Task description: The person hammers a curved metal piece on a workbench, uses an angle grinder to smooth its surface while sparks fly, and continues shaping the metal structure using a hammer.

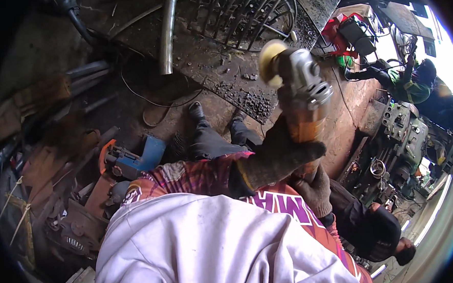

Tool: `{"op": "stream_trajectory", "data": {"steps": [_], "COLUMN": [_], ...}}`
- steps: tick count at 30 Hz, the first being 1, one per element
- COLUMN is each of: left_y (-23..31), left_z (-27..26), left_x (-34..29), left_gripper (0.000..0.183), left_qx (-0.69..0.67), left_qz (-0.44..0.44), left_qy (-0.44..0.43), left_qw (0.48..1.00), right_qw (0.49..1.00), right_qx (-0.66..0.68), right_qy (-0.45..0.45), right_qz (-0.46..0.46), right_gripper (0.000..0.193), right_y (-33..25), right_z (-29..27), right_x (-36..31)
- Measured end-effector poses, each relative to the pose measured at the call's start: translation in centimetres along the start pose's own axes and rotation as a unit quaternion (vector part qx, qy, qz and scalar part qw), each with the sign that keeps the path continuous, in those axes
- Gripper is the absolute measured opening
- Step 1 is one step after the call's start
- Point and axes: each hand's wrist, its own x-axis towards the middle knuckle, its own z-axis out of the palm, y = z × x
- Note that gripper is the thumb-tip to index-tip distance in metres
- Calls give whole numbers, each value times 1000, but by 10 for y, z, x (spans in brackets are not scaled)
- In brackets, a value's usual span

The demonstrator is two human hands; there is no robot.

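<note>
An angle grinder [305,81] with a metal head and an orange body points away from me, a pale yellowish disc [272,59] on its left side. My left hand [281,156], in a dark work glove, is wrapped round the orange body. Closer to me, my right hand [315,192], in a grey-brown knit glove, is closed on the rear end of the same grinder. Its fingers are partly hidden. The disc is apart from the dark metal plate [218,73] below, which is strewn with small black bits.
Curved metal bars [243,17] form a rack on the plate, and a metal pipe [168,37] juts in from above. A blue and orange tool [145,155] lies left. Cables cross the floor. At right stand a machine [403,132], a person in green [415,85] and a person in black [372,226].
</note>
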Motion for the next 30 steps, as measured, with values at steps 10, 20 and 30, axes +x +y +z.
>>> {"op": "stream_trajectory", "data": {"steps": [10, 20, 30], "left_y": [-11, -43, -6], "left_z": [46, 110, 92], "left_x": [109, 211, 140], "left_gripper": [57, 57, 40], "left_qx": [11, 254, 504], "left_qz": [43, 129, 115], "left_qy": [-130, 186, -5], "left_qw": [990, 940, 856], "right_qw": [936, 977, 980], "right_qx": [324, -69, 10], "right_qy": [-127, 118, -146], "right_qz": [-42, -164, -133], "right_gripper": [81, 54, 30], "right_y": [30, 42, -37], "right_z": [-65, -112, -195], "right_x": [76, 181, 314]}}
